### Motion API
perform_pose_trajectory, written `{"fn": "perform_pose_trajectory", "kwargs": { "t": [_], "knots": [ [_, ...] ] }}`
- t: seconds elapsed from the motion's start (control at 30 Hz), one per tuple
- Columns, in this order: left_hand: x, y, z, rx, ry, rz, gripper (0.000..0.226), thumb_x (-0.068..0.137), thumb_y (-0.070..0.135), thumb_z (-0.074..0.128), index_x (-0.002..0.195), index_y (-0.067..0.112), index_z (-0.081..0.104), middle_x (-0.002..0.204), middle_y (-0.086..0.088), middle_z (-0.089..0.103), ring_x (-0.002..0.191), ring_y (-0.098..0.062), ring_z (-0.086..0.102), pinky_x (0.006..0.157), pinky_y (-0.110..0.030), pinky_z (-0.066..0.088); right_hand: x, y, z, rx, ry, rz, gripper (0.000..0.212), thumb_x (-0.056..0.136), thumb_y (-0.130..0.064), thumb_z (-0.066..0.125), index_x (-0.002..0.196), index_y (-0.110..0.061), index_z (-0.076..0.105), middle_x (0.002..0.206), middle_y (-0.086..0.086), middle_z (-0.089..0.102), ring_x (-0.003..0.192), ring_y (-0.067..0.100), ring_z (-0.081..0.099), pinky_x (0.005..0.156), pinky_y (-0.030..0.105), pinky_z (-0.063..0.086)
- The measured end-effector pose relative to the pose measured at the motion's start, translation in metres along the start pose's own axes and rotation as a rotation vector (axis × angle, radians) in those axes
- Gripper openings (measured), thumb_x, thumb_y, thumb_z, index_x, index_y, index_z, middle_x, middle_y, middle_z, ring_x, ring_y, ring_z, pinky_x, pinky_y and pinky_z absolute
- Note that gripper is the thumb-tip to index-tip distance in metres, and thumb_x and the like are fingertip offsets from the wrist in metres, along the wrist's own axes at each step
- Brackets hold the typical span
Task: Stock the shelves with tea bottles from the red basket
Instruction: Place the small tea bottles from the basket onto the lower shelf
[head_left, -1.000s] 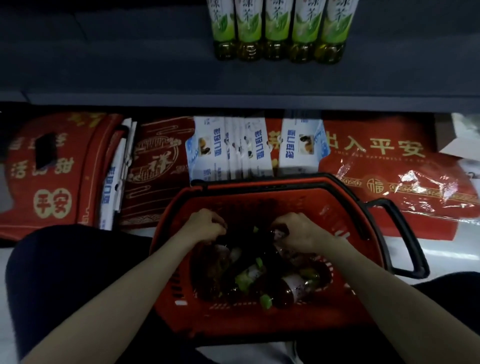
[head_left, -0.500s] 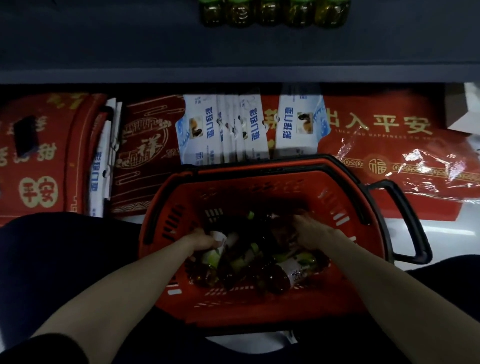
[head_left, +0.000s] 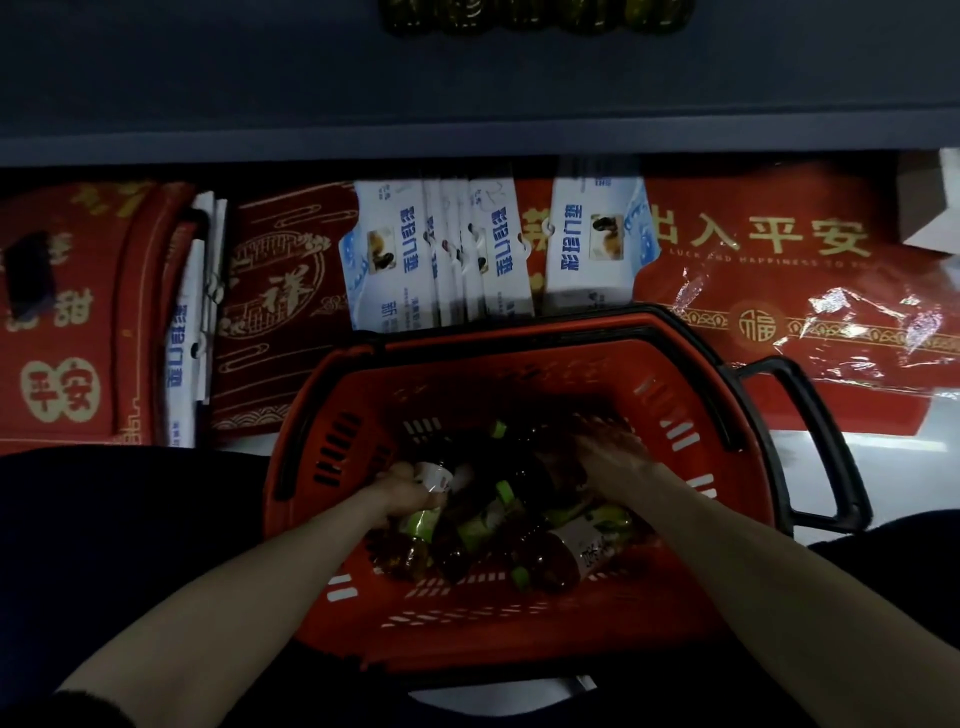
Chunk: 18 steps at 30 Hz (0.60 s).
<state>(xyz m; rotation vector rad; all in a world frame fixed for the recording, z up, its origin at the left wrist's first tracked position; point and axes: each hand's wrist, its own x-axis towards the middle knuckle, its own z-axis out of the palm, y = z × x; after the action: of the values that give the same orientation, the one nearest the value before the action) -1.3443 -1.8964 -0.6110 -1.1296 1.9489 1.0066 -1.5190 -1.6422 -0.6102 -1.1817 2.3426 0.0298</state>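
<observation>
The red basket (head_left: 519, 613) is being kept on the floor between the knees, its black handle (head_left: 826, 441) folded out to the right. A heap of tea bottles (head_left: 519, 525) is lying inside it, dark, with green caps and pale labels, all on their sides. The left hand (head_left: 410, 491) is being closed round one bottle (head_left: 423, 514) at the heap's left edge, fingers wrapped over its label. The right hand (head_left: 613, 457) is being laid on the heap's far right; whether it is gripping anything cannot be told. Red mats (head_left: 779, 291) and white packets (head_left: 441, 260) are being stored under the dark shelf (head_left: 467, 104), where a bottle row (head_left: 535, 15) is just showing at the top.
</observation>
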Motion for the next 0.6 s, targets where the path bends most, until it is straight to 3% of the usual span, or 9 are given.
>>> {"fn": "perform_pose_trajectory", "kwargs": {
  "t": [0.07, 0.13, 0.27, 0.33, 0.43, 0.5, 0.6],
  "knots": [
    [-0.006, -0.001, -0.001, -0.011, -0.022, 0.059, 0.091, 0.088, 0.038, 0.079, 0.159, 0.011, 0.03, 0.162, -0.01, 0.038, 0.148, -0.027, 0.039, 0.117, -0.036, 0.041, -0.001, 0.001, -0.004, 0.006, -0.023, -0.016, 0.065, 0.101, -0.038, 0.045, 0.162, -0.035, 0.024, 0.169, -0.001, 0.025, 0.156, 0.024, 0.024, 0.127, 0.045, 0.021],
    [-0.013, 0.002, -0.004, -0.055, -0.055, 0.122, 0.088, 0.089, 0.033, 0.08, 0.159, 0.012, 0.032, 0.159, -0.006, 0.042, 0.145, -0.024, 0.043, 0.117, -0.033, 0.04, -0.006, -0.001, -0.013, 0.01, -0.054, -0.045, 0.077, 0.1, -0.025, 0.06, 0.164, -0.031, 0.019, 0.171, 0.001, 0.02, 0.157, 0.025, 0.02, 0.129, 0.044, 0.019],
    [-0.036, 0.014, -0.027, -0.133, -0.129, 0.278, 0.081, 0.079, 0.038, 0.088, 0.149, 0.022, 0.049, 0.145, 0.008, 0.056, 0.137, -0.017, 0.053, 0.114, -0.031, 0.045, -0.013, -0.003, -0.032, 0.258, -0.033, -0.002, 0.078, 0.092, -0.002, 0.061, 0.161, -0.015, 0.028, 0.165, 0.01, 0.032, 0.153, 0.027, 0.032, 0.126, 0.036, 0.024],
    [-0.046, 0.021, -0.042, -0.188, -0.141, 0.359, 0.078, 0.072, 0.041, 0.093, 0.14, 0.025, 0.059, 0.137, 0.003, 0.067, 0.129, -0.017, 0.063, 0.111, -0.038, 0.052, -0.016, -0.003, -0.042, 0.364, 0.036, -0.007, 0.073, 0.087, -0.003, 0.062, 0.156, -0.014, 0.04, 0.157, 0.009, 0.046, 0.147, 0.025, 0.041, 0.123, 0.033, 0.031],
    [-0.071, 0.035, -0.06, -0.335, -0.186, 0.516, 0.047, 0.086, 0.013, 0.084, 0.129, 0.015, 0.066, 0.125, -0.004, 0.075, 0.118, -0.019, 0.071, 0.102, -0.037, 0.058, -0.026, -0.005, -0.061, 0.591, 0.118, -0.022, 0.064, 0.084, -0.021, 0.076, 0.143, -0.024, 0.051, 0.14, -0.004, 0.061, 0.132, 0.013, 0.057, 0.114, 0.031, 0.045],
    [-0.09, 0.047, -0.066, -0.43, -0.203, 0.607, 0.044, 0.088, 0.005, 0.079, 0.129, 0.012, 0.066, 0.124, -0.006, 0.076, 0.117, -0.02, 0.072, 0.095, -0.032, 0.059, -0.036, -0.012, -0.079, 0.743, 0.175, -0.043, 0.065, 0.081, -0.037, 0.083, 0.138, -0.028, 0.052, 0.13, -0.011, 0.066, 0.122, 0.006, 0.062, 0.106, 0.029, 0.05],
    [-0.104, 0.058, -0.067, -0.549, -0.21, 0.696, 0.049, 0.087, 0.003, 0.077, 0.134, 0.011, 0.063, 0.128, -0.008, 0.074, 0.119, -0.022, 0.071, 0.096, -0.035, 0.059, -0.047, -0.024, -0.105, 0.893, 0.265, -0.031, 0.059, 0.084, -0.028, 0.084, 0.134, -0.019, 0.053, 0.121, -0.009, 0.068, 0.114, 0.006, 0.065, 0.097, 0.027, 0.053]
  ]
}}
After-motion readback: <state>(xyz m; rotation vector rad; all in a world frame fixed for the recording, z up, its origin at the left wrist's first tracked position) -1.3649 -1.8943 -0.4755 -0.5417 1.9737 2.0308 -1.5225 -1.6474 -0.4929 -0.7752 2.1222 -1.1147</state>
